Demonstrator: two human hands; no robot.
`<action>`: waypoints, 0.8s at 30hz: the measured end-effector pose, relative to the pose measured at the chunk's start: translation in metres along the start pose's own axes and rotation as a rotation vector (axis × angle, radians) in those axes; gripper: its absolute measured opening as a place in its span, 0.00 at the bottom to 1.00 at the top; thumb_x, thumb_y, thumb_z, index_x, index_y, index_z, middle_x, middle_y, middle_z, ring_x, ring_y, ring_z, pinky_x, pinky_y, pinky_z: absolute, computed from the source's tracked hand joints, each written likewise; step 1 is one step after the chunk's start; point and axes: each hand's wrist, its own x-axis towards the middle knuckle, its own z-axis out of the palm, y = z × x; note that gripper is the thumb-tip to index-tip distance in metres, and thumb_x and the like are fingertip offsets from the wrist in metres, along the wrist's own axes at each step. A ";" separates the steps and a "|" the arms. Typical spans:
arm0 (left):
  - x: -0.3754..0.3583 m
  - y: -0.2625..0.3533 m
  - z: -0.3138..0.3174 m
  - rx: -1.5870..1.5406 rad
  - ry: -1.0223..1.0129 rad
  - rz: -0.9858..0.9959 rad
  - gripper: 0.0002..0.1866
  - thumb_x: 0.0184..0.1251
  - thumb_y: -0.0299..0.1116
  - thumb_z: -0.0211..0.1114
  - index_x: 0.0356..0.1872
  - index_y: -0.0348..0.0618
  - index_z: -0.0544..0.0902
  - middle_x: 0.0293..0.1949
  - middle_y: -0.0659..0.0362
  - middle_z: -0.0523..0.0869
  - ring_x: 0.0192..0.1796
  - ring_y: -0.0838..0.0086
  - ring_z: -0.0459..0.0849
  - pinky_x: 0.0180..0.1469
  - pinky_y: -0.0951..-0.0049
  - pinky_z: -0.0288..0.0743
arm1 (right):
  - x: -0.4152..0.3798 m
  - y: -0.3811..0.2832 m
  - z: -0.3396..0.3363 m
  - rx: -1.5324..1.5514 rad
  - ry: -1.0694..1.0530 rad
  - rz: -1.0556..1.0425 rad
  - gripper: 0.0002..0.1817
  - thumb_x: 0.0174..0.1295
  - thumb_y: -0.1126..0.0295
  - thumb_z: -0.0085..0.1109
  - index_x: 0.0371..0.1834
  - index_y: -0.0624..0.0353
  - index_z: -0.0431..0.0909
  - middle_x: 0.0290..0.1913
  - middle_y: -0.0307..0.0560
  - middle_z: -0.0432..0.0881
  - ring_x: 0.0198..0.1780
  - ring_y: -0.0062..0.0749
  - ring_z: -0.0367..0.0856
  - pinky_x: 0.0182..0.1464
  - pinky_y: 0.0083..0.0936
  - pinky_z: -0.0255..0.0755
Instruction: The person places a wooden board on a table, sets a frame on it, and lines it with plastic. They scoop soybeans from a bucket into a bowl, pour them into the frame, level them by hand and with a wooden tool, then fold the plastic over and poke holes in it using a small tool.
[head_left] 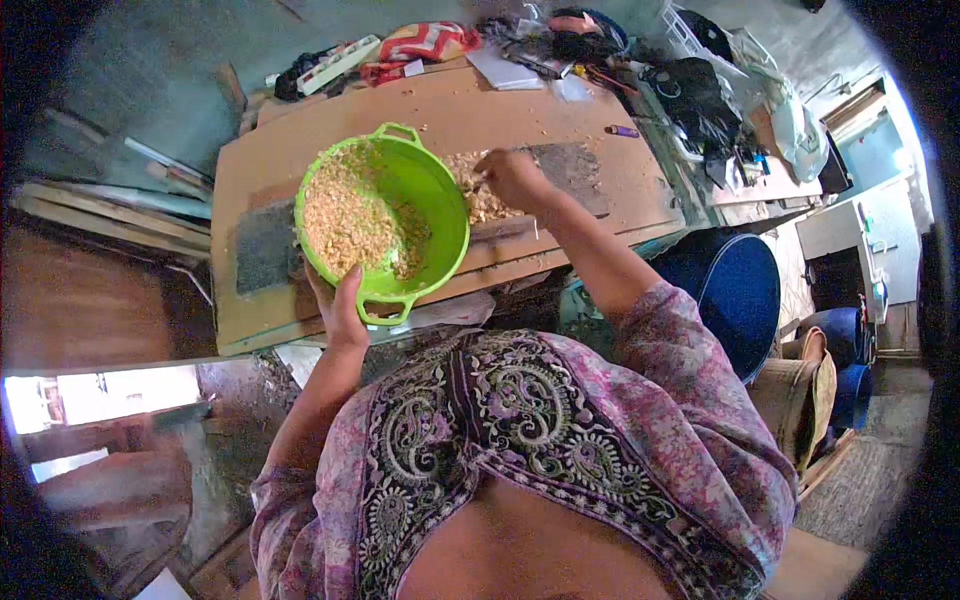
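My left hand (pixel 343 307) grips the near-left rim of a lime-green two-handled basin (pixel 447 205), thumb over the edge and fingers underneath. The basin is tilted, with pale tan crumbly bits (pixel 345 205) heaped mostly on its left side. My right hand (pixel 515 182) is just right of the basin, its fingers curled down at a pile of the same tan bits (pixel 478 195). Whatever those fingers hold is hidden. That pile lies on a dark, worn board (pixel 572 172), which stretches across the table partly beneath the basin.
Crumbs are scattered over the brown tabletop (pixel 480 110). A purple cylinder (pixel 621 131) lies towards its right. Cloths (pixel 428 42), a white flat slab (pixel 503 70) and black bags (pixel 690 95) crowd the far edge. A blue barrel (pixel 738 295) stands at right; planks (pixel 115 215) lean at left.
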 end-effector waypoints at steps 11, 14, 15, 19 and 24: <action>-0.004 -0.015 -0.017 0.030 -0.007 0.108 0.18 0.54 0.32 0.56 0.48 0.43 0.70 0.58 0.45 0.58 0.59 0.53 0.60 0.57 0.62 0.58 | 0.012 0.030 0.005 -0.322 -0.316 0.329 0.20 0.42 0.76 0.54 0.43 0.51 0.76 0.42 0.47 0.76 0.44 0.35 0.75 0.47 0.29 0.68; -0.001 -0.015 -0.015 -0.287 0.149 -0.132 0.19 0.53 0.33 0.57 0.48 0.47 0.69 0.57 0.46 0.59 0.57 0.54 0.63 0.55 0.59 0.61 | 0.020 0.063 0.033 -0.086 -0.274 0.344 0.20 0.40 0.73 0.56 0.41 0.48 0.76 0.42 0.47 0.76 0.45 0.35 0.74 0.46 0.30 0.69; -0.001 -0.025 -0.023 -0.287 0.152 -0.132 0.19 0.53 0.33 0.57 0.48 0.47 0.69 0.57 0.46 0.59 0.57 0.54 0.63 0.55 0.59 0.61 | 0.021 0.061 0.034 -0.085 -0.277 0.342 0.20 0.40 0.73 0.56 0.41 0.48 0.76 0.42 0.47 0.76 0.45 0.35 0.74 0.46 0.30 0.69; -0.009 -0.002 -0.009 0.113 0.085 0.073 0.29 0.52 0.36 0.56 0.56 0.45 0.58 0.53 0.53 0.62 0.53 0.65 0.67 0.53 0.66 0.64 | 0.024 0.056 0.047 -0.042 -0.305 0.210 0.19 0.39 0.77 0.52 0.38 0.50 0.77 0.41 0.50 0.76 0.44 0.41 0.74 0.47 0.30 0.68; -0.014 -0.016 -0.019 0.253 0.064 0.202 0.30 0.51 0.35 0.56 0.57 0.44 0.56 0.51 0.54 0.64 0.52 0.67 0.67 0.51 0.69 0.66 | 0.013 0.033 0.026 -0.318 -0.400 -0.021 0.13 0.42 0.72 0.53 0.35 0.58 0.76 0.35 0.55 0.78 0.38 0.46 0.77 0.41 0.35 0.71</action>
